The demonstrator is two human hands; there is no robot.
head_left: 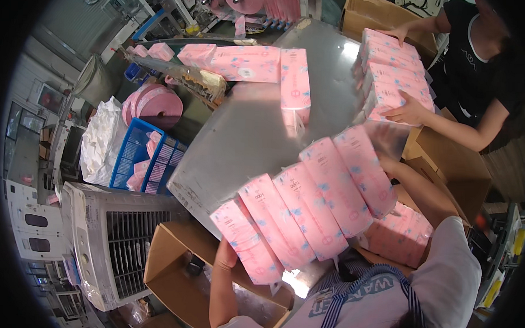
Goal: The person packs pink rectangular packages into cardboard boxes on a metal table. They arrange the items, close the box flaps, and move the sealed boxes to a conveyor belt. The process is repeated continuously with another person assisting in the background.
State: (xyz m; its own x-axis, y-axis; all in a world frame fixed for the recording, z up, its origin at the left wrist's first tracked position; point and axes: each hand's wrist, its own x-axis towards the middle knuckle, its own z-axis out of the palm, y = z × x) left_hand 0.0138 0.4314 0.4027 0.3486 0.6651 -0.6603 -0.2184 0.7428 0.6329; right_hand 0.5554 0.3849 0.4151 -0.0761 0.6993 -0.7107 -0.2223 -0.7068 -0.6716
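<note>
A row of several pink tissue packs with blue flower prints is held between my two hands, slanting up from lower left to upper right in front of my body. My left hand presses against the outer side of the leftmost pack, its fingers partly hidden behind it. At the opposite end, my right hand grips the far-right pack; it is somewhat blurred. Beneath my right forearm, more pink packs sit in an open cardboard box.
Pink packs queue from a conveyor onto the metal table. Across it, another person holds a block of pink packs. Open cardboard boxes stand beside me. A blue basket and a grey air cooler are left.
</note>
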